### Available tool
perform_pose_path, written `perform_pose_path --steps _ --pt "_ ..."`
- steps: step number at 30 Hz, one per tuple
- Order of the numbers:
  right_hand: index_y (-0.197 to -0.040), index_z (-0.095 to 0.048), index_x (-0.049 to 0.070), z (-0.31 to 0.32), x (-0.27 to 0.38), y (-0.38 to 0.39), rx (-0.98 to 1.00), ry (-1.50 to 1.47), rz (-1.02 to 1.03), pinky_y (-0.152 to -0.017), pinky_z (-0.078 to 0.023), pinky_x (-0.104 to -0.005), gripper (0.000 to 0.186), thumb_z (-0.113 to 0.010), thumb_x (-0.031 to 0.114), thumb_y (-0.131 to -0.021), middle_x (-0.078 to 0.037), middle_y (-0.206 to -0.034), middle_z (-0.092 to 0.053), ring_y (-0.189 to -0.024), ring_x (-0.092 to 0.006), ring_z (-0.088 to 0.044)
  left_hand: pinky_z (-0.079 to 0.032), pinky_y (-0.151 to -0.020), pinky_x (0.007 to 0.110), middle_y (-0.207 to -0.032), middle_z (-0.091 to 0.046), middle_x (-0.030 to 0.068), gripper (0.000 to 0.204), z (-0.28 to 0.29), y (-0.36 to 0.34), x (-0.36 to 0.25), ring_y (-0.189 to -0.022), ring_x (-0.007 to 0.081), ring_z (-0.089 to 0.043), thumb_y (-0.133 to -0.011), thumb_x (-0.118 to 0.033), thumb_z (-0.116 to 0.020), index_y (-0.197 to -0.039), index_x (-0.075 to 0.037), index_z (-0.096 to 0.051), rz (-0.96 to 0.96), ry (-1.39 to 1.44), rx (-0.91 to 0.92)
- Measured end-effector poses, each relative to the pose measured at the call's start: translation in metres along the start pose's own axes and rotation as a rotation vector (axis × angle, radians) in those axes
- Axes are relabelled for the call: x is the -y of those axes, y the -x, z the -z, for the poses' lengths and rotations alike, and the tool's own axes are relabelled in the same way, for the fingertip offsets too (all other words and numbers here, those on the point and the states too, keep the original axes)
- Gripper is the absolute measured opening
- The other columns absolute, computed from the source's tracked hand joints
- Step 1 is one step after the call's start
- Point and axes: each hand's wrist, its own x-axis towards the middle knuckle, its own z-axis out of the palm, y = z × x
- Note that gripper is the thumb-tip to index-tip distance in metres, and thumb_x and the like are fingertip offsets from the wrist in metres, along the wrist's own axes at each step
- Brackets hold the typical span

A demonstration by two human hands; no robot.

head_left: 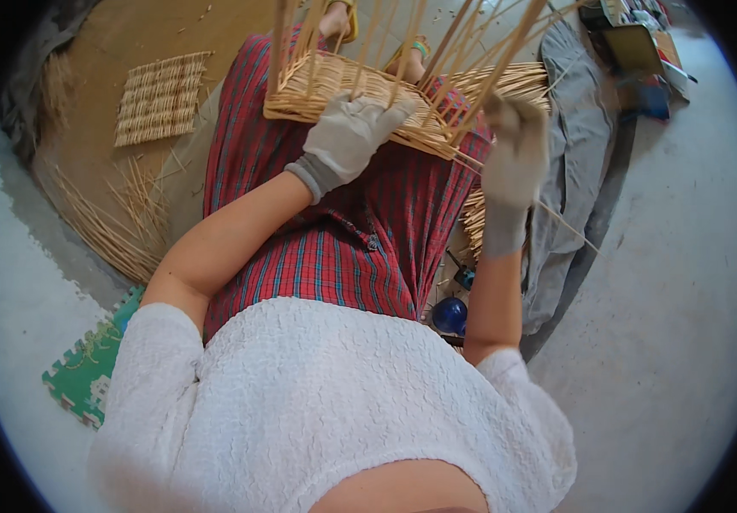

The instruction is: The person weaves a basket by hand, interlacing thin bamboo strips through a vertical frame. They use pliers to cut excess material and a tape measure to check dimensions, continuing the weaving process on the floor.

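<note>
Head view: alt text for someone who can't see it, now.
Gloved left hand resting on the near edge of a partly woven basket over red plaid cloth; gloved right hand, blurred, beside its right corner. Upright sticks rise from the basket, and a woven panel lies to the left.

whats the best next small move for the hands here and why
Probably pull the pale strand snug with the right hand: its tail hangs loose beyond that glove, and it seems to run from the near right corner of the woven basket. The left hand rests on the near edge, so it could steady the work.
</note>
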Motion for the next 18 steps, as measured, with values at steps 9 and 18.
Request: perform_pose_path --steps 9,18 --pt "-0.142 -0.054 0.006 -0.082 -0.033 -0.118 0.272 0.01 0.453 -0.098 -0.052 -0.0371 0.043 -0.058 0.009 -0.099 -0.018 -0.133 -0.065 -0.121 -0.0284 -0.065 -0.045 -0.111 0.045 -0.104 -0.064 0.0048 0.077 0.0 0.002 0.004 -0.104 0.0232 -0.066 -0.095 -0.024 -0.068 -0.164 -0.02 -0.034 0.02 0.005 0.079" --pt "-0.135 -0.065 0.0 -0.08 -0.011 -0.034 -0.133 -0.182 0.28 -0.094 -0.053 -0.0372 0.036 -0.06 0.014 -0.103 -0.012 -0.12 -0.069 -0.103 -0.0238 -0.067 -0.039 -0.111 0.051 -0.102 -0.06 0.0061 0.068 -0.017 0.007 0.0 -0.108 0.0236 -0.063 -0.098 -0.016 -0.053 -0.163 -0.029 -0.037 -0.052 -0.158 -0.176"
